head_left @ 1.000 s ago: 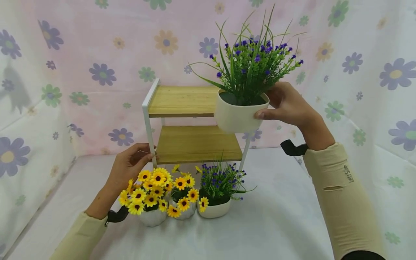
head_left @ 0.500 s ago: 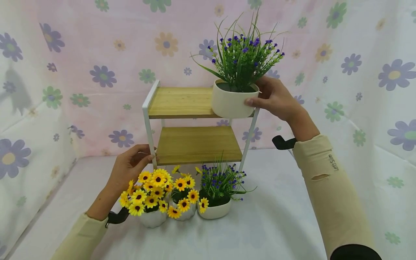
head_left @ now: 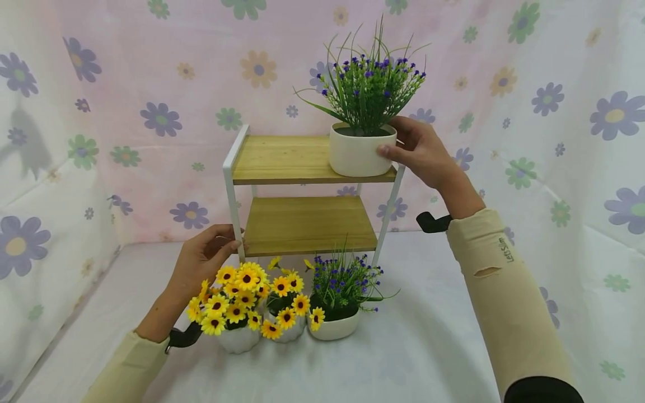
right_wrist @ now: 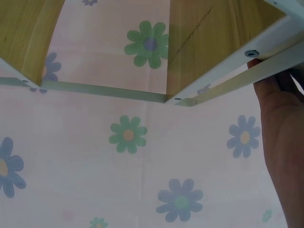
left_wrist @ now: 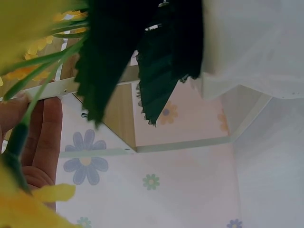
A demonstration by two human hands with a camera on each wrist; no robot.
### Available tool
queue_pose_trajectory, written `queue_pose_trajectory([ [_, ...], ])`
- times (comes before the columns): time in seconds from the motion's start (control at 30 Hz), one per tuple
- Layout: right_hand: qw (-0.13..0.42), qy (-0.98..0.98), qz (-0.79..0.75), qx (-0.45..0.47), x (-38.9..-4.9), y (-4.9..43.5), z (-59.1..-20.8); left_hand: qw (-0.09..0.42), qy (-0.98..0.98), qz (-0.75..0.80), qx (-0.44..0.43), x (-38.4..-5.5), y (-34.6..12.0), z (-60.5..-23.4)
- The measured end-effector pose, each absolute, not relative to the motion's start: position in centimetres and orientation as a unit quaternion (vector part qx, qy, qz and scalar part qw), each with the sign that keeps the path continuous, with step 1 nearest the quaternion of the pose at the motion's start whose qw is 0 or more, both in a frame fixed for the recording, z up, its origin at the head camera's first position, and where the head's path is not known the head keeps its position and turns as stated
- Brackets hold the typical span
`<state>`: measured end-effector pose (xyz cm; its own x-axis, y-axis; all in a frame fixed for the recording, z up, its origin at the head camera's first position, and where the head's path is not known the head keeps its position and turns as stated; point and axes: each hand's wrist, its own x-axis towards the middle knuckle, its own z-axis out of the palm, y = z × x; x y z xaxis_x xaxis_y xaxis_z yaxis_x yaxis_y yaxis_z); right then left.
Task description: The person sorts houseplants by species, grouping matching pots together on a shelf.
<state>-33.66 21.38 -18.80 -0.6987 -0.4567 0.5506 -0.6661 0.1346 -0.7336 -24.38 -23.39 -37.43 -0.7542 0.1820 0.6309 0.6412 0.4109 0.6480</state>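
My right hand [head_left: 422,150] holds a cream oval pot [head_left: 355,154] of purple flowers and grass by its right side, thumb in front. The pot stands upright at the right end of the top board of a two-tier wooden shelf [head_left: 282,157] with a white frame. My left hand [head_left: 199,260] grips the white left front post [head_left: 232,210] at the height of the lower board [head_left: 307,224]. In the left wrist view, the fingers [left_wrist: 50,133] lie along that post, partly behind yellow petals. The right wrist view shows the right hand [right_wrist: 284,137] beside the frame; the pot is out of sight there.
In front of the shelf, on the white cloth [head_left: 413,336], stand two white pots of yellow flowers [head_left: 237,338] [head_left: 289,330] and a second cream pot of purple flowers [head_left: 333,328]. A flower-print curtain [head_left: 302,67] hangs behind and at both sides.
My right hand has moved the cream pot leftward and back, from in front of the shelf's right end onto the top board. The left hand stays on the post.
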Motion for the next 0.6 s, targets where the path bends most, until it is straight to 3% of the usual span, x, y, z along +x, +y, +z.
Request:
queue_pose_trajectory([
  [0.4, 0.116, -0.73, 0.568, 0.361, -33.2, 21.9, -20.0, 0.241, -0.804, -0.48, -0.255, -24.3, -23.5, -37.6],
  [0.6, 0.133, -0.68, 0.599, 0.402, -31.8, 23.3, -21.6, 0.242, -0.8, -0.48, -0.265, -24.6, -23.5, -37.6],
])
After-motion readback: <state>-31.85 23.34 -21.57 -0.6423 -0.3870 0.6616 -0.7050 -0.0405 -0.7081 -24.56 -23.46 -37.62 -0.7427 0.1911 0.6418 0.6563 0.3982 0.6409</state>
